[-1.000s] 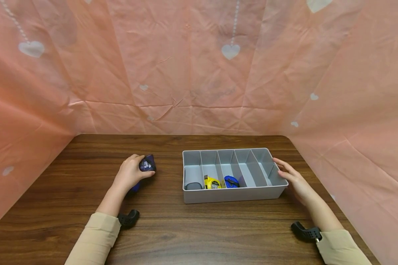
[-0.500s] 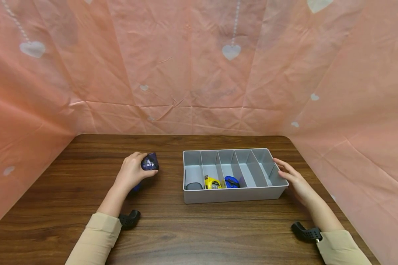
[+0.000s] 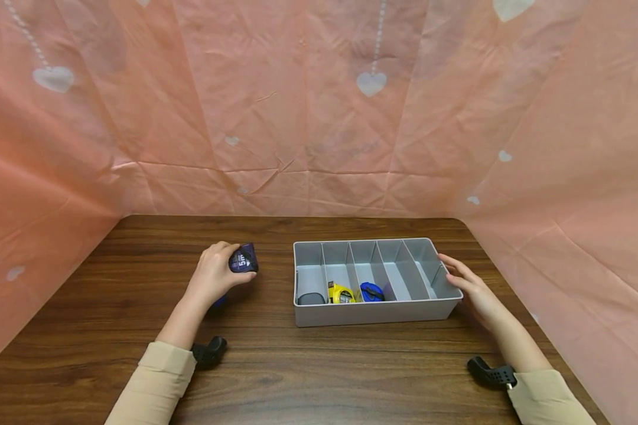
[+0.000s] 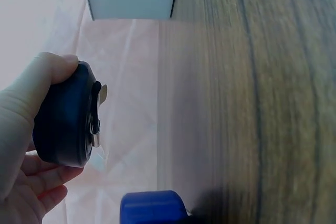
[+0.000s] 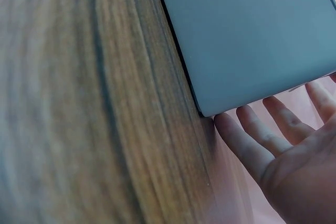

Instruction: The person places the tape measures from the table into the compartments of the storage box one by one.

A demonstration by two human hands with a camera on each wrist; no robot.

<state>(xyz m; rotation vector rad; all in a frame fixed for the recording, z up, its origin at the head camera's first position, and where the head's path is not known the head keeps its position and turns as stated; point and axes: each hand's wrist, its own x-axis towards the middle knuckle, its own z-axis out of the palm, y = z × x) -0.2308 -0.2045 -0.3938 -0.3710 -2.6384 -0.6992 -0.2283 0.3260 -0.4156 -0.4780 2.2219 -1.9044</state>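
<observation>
My left hand grips a dark purple tape measure marked 5m, thumb on one side and fingers on the other. In the left wrist view the tape measure is held above the table, its metal clip showing. Behind that wrist lies a blue rounded object, mostly hidden by the hand in the head view. My right hand rests with extended fingers against the right end of a grey divided tray. From the right wrist, the fingertips touch the tray's end wall.
In the tray's left compartments lie a dark grey rounded object, a yellow tape measure and a blue tape measure. The wooden table is bounded by a pink cloth behind and at both sides.
My left hand has moved slightly right and away from me, carrying the purple tape measure. The right hand and the tray have stayed in place.
</observation>
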